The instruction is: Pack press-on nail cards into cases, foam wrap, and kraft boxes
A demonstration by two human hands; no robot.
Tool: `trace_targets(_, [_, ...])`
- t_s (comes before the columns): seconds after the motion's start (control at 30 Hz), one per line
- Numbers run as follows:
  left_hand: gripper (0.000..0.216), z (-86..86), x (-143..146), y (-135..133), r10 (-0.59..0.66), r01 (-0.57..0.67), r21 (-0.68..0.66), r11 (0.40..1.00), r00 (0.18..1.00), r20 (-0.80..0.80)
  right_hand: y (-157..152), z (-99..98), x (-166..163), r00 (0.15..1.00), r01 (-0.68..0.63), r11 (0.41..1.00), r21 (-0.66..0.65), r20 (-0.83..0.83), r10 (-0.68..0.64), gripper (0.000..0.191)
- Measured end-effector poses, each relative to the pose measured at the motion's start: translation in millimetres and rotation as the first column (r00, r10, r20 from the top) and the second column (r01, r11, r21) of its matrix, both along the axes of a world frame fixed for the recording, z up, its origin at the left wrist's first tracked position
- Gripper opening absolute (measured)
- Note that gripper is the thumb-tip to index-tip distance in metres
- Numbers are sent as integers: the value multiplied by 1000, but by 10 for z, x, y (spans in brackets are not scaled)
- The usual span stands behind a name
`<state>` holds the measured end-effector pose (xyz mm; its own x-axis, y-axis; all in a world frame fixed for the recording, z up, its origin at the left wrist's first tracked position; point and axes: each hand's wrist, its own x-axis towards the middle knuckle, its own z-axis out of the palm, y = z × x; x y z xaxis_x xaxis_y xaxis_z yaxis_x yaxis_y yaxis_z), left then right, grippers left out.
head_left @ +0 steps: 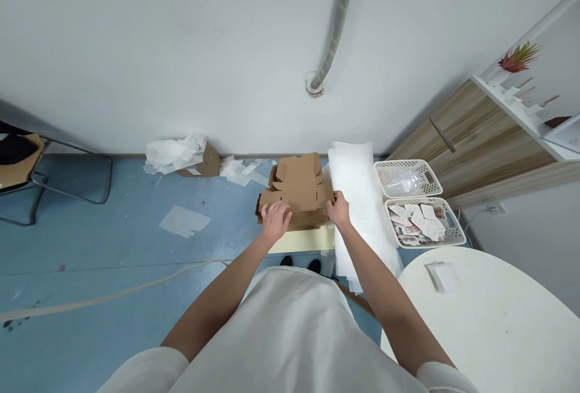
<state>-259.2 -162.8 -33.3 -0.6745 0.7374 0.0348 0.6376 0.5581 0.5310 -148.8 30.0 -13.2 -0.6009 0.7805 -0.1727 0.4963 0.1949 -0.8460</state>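
Observation:
A stack of brown, flattened cardboard boxes (299,182) with cut flaps and slots lies in front of me, over a pale yellow sheet (303,240). On the near left part of the top cardboard rests my left hand (275,221), its fingers spread over the surface. My right hand (339,209) pinches the right edge of the top cardboard box between thumb and fingers. The undersides of the right fingertips are hidden. Just right of the stack is a pile of thin white sheets (357,193), under my right forearm.
Two white plastic baskets stand at the right, one with clear plastic bags (403,182), one with white printed cards (419,224). A round white table (498,314) is near right, a wooden cabinet (489,127) behind. Scraps (185,220) and a crumpled white-topped carton (209,162) lie left.

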Motion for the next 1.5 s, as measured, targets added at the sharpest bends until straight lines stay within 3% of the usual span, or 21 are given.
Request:
trace_targets(0.13, [54,-32,-42,-109,269,-268,-28,963,954,131,-62,257,-62,998,12,999,-30,-64,-14,34])
trace_targets(0.23, [62,-63,-114,-140,314,-305,-75,949,918,243,-114,380,-40,995,-6,1000,17,-99,8,30])
trace_targets(0.37, [71,-106,-242,-97,306,-290,-98,952,904,299,-172,391,128,985,26,999,19,-174,-22,28])
trace_targets(0.6, [81,-150,-412,201,189,-158,-124,980,937,295,-269,230,657,923,180,974,-139,-319,-216,28])
trace_targets(0.8, [64,-165,-339,495,57,-2,-189,982,955,290,-421,122,1030,864,341,916,-210,-315,-394,26])
trace_targets(1.03, [28,-54,-72,668,-109,129,-78,989,969,220,-615,48,1435,844,520,852,-55,-120,-523,29])
trace_targets(1.27, [29,133,373,875,-340,338,33,941,934,111,-884,169,1984,776,631,775,38,-41,-630,36])
trace_targets(1.37, [30,232,706,992,-453,446,93,890,888,75,-1068,218,2283,696,718,694,54,-19,-718,37])
trace_targets(1.5, [30,328,1327,1164,-575,563,136,815,815,74,-1359,243,2790,511,853,507,127,-4,-859,38])
